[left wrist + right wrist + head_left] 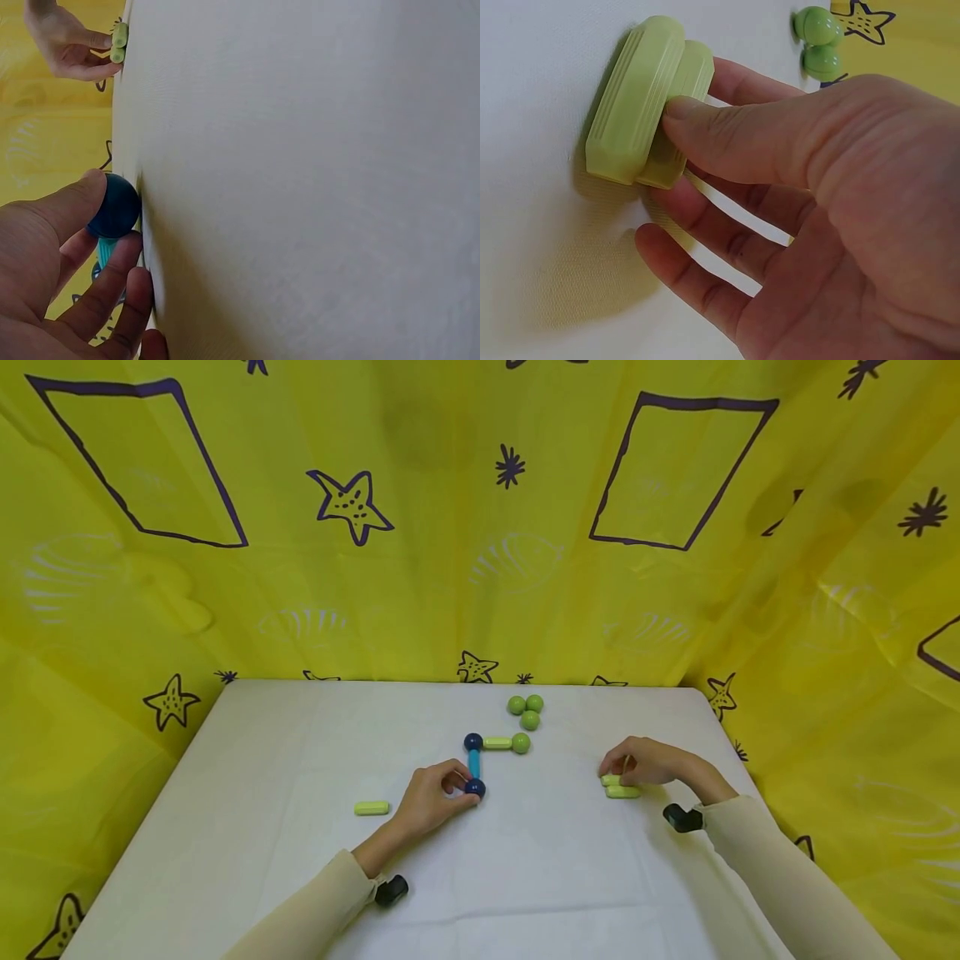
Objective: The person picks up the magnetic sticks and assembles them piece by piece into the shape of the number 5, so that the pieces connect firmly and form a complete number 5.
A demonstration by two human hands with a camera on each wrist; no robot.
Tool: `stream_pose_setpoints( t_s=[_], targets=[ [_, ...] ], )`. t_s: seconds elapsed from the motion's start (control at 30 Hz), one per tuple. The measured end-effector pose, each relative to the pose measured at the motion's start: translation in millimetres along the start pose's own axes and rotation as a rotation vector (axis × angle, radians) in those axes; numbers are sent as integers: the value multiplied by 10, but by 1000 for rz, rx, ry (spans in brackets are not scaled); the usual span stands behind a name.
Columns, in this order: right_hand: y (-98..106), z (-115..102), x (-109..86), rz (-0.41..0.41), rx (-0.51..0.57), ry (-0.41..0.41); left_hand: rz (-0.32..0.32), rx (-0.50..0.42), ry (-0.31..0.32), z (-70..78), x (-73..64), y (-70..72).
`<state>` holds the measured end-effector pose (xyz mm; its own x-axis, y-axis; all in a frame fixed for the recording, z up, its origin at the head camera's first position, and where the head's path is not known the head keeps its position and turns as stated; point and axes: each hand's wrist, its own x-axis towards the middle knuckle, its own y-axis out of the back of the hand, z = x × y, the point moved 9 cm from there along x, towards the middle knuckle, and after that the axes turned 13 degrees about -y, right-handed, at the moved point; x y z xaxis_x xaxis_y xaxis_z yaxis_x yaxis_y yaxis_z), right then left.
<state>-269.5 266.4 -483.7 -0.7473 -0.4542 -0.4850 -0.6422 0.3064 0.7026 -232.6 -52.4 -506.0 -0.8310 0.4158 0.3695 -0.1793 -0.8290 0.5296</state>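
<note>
On the white table a blue rod [474, 763] joins two dark blue balls, and a light green rod [497, 743] runs from the far ball [473, 742] to a green ball [521, 742]. My left hand [431, 797] pinches the near dark blue ball [116, 208] between thumb and fingers. At the right, two light green rods lie side by side. My right hand [648, 762] pinches the farther rod [694, 71], thumb on one side and fingers on the other; the nearer rod [636, 101] lies against it.
Three loose green balls [529, 720] sit together behind the joined pieces. A single light green rod [371, 808] lies left of my left hand. A yellow patterned curtain [435, 568] stands behind the white table [300, 735] and along its sides.
</note>
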Motion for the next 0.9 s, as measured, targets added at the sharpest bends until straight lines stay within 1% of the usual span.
stream_pose_setpoints(
  t_s=[0.33, 0.6, 0.7, 0.77, 0.83, 0.9],
  targets=[
    [4, 8, -6, 13, -14, -9, 6, -3, -4, 14, 6, 8],
    [19, -7, -6, 2, -42, -23, 6, 5, -8, 16, -6, 3],
    [62, -42, -9, 10, -47, -9, 5, 4, -11, 20, -6, 1],
    [98, -90, -18, 17, -45, 14, 5, 3, -12, 22, -6, 1],
    [136, -133, -30, 25, -32, 23, 5, 2, -12, 27, -4, 2],
    [179, -206, -56, 32, -14, 53, 6, 2, -12, 28, -3, 3]
  ],
)
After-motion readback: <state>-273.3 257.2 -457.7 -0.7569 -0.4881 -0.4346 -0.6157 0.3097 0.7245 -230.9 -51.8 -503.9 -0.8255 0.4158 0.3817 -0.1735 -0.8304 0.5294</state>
